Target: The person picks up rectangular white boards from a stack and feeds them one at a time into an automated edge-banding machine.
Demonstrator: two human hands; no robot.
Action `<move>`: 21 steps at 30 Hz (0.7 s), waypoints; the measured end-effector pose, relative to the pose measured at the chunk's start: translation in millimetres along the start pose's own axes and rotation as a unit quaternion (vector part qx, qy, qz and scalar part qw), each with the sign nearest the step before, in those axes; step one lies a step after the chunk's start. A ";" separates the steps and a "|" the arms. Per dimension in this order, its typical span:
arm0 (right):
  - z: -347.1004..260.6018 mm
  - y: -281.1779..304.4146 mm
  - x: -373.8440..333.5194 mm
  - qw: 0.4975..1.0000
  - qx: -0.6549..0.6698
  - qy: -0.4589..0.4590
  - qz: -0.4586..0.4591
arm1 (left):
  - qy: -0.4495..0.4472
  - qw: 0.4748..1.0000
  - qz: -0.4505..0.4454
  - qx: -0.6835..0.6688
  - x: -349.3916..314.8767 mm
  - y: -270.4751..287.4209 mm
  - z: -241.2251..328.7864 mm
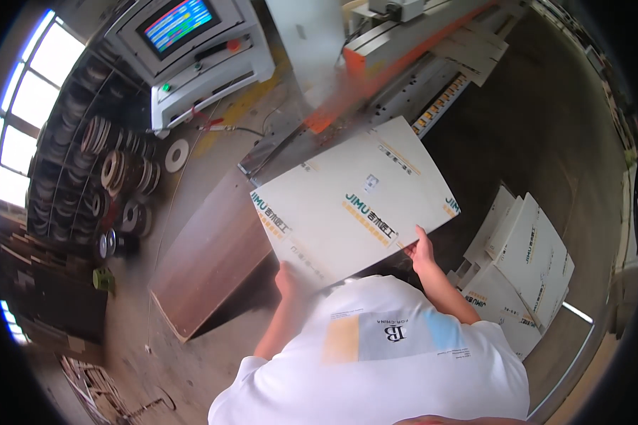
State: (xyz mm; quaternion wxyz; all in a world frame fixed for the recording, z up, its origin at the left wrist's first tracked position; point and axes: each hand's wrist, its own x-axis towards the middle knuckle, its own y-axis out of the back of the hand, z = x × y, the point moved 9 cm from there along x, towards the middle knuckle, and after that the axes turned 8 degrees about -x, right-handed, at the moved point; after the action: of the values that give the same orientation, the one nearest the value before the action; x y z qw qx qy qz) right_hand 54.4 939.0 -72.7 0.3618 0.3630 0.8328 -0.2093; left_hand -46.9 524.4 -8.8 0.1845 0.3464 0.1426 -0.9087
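Observation:
A large white rectangular panel (333, 202) with green and orange print is held out in front of me, tilted, its far edge over the bed of a long machine (397, 85). On the panel's near left edge, my left hand (286, 280) grips it. My right hand (422, 251) holds the near right edge, with the thumb on top and the fingers beneath. Part of the fingers of both hands is hidden by the panel. Left of the panel lies a brown wooden board surface (209, 262).
White printed panels (528, 262) stand stacked at my right. A control console (191, 60) with a lit screen stands at the far left. Rolls of edge-banding-like strip (117, 170) fill a rack on the left. A pale ring (177, 155) lies on the floor.

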 end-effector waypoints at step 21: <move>-59.0 -88.4 88.2 0.947 -0.268 0.105 -0.141 | -0.044 0.997 0.059 0.007 61.0 56.1 -16.5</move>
State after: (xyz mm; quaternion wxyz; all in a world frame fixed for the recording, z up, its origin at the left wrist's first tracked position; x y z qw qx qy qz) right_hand -80.9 957.7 -93.3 0.3229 0.1515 0.9341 0.0125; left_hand -55.2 466.3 -69.7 0.2414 0.3154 0.1077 -0.9114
